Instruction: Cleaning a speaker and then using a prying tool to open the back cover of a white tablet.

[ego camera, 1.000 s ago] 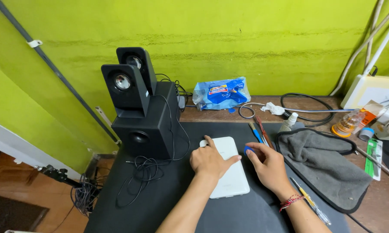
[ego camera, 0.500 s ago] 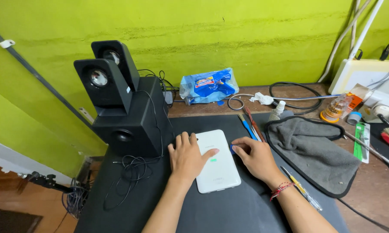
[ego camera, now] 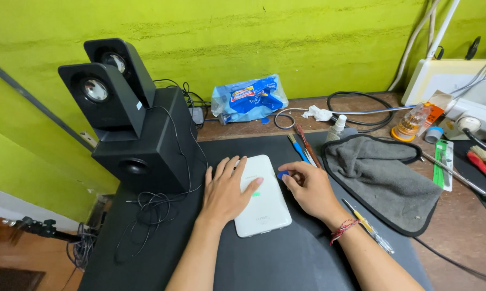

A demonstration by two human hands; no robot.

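While left hand point(ego camera: 224, 194) pins it, white device point(ego camera: 267, 207) lies lengthwise, front-to-back.

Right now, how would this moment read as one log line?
left hand: flat on white device | right hand: pinching small blue pick at device's edge | grey cloth: right of hands

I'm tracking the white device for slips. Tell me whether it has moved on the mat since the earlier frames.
No. The white device lies the same way beside the subwoofer and blue tool; only the camera shifted.

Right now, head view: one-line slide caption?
Left hand flat on white device; right hand pinches blue pick at its edge.
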